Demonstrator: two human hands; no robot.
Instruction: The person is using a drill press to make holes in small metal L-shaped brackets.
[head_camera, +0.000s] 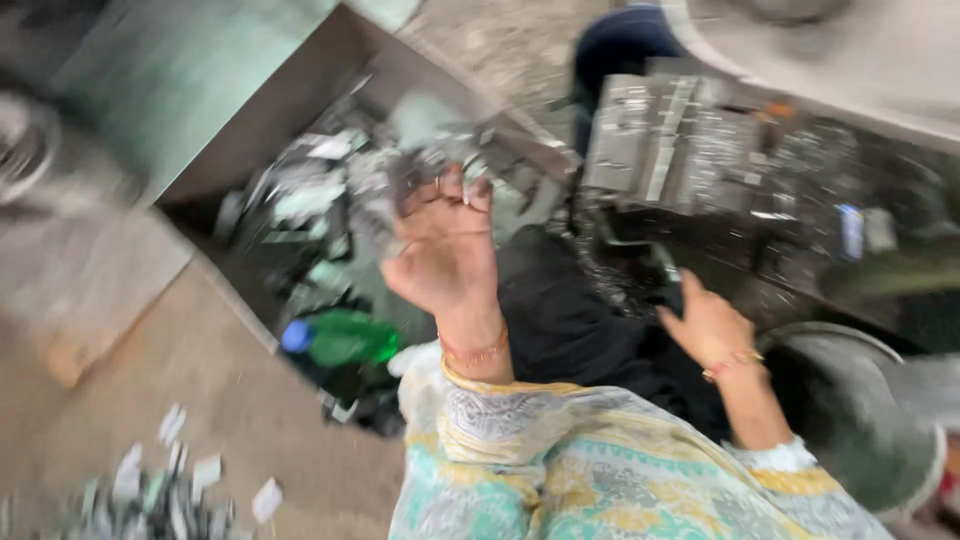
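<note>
Concrete floor; left hand (447, 250) clutches scraps (440, 165) (blurred).

Motion blur smears the whole view, so the grey pieces in the metal bin (300, 110) cannot be told apart. What the left hand (447, 250) clutches is too blurred to identify. The right hand (708, 325) has its fingertips lost in dark clutter. The round grey tub (860, 410) is cut off at the right edge
</note>
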